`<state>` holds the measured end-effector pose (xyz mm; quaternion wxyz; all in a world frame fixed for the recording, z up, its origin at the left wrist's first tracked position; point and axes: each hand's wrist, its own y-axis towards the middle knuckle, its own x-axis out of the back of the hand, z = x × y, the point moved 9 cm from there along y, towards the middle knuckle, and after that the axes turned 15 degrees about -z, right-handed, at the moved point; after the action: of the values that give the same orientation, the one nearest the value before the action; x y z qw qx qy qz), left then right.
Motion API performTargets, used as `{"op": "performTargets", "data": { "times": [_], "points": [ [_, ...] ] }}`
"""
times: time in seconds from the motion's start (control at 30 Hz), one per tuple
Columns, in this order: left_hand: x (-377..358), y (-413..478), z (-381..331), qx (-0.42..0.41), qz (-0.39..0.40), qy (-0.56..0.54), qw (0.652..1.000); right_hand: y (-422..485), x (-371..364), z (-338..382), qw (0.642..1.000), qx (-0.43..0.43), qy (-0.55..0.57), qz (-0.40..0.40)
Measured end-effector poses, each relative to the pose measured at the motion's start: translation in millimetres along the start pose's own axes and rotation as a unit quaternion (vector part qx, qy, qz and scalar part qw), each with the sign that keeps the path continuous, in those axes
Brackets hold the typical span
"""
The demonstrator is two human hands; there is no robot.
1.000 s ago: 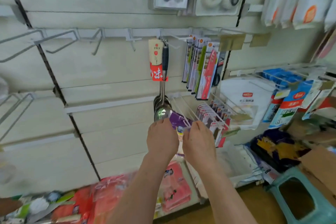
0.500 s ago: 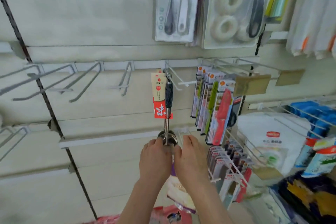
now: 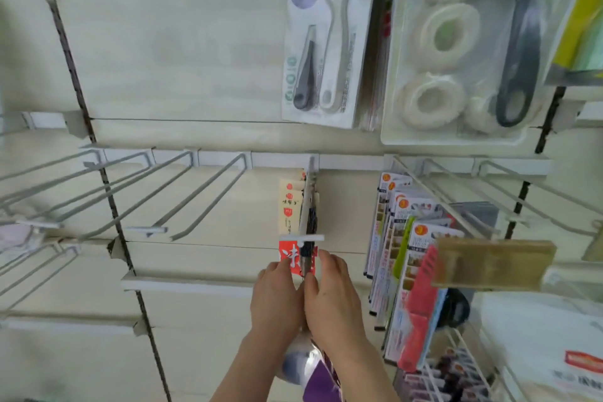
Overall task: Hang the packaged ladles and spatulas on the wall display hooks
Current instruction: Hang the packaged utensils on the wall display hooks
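My left hand (image 3: 277, 299) and right hand (image 3: 334, 300) both clasp one packaged ladle (image 3: 293, 365) under the hook (image 3: 310, 173). Tagged ladles (image 3: 288, 206) hang there; can't tell if mine's on. Side hooks (image 3: 208, 196) bare.

Left hand (image 3: 277, 300): I see it climb from the bowl (image 3: 295, 364) up the ladle (image 3: 309, 215), now gripping beside the red tag (image 3: 288, 256).
Right hand (image 3: 332, 297): rises alongside, now gripping the handle's other side.
Bowl: now below the wrists, with the purple pack (image 3: 321, 378).
View: closer and tilted up, so the floor stock drops out.
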<state>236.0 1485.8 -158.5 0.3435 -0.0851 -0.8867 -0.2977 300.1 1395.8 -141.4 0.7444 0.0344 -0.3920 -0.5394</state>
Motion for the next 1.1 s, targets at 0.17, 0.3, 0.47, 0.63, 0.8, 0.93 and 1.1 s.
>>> {"op": "performTargets", "data": {
  "times": [0.17,0.3,0.47,0.63,0.8,0.93,1.1],
  "points": [
    [-12.9,12.0,-3.6,0.025,-0.012,-0.038,0.999,12.3,-15.7,-6.7,0.998,-0.019,0.057,0.024],
    [-27.3,9.3,-2.6,0.029,0.008,-0.037,0.999,15.9,-28.2,-14.3,0.991,-0.062,0.108,0.043],
    [-27.2,8.5,-3.2,0.037,-0.007,-0.037,0.999,19.2,-27.2,-14.8,0.990,-0.065,0.120,0.037],
    [-20.8,7.1,-1.7,0.045,0.003,-0.025,0.999,21.3,-19.2,-14.7,0.991,-0.067,0.114,0.026],
    [-14.0,1.3,0.9,0.059,0.045,-0.015,0.997,33.0,-17.8,-27.3,0.985,-0.097,0.136,0.031],
    [-6.6,-7.8,3.4,0.050,0.067,-0.006,0.997,49.5,-14.7,-25.1,0.984,-0.113,0.139,0.019],
    [9.2,-13.8,2.7,0.032,0.052,0.023,0.998,67.5,-17.0,-4.6,0.989,-0.084,0.121,0.033]
  ]
}}
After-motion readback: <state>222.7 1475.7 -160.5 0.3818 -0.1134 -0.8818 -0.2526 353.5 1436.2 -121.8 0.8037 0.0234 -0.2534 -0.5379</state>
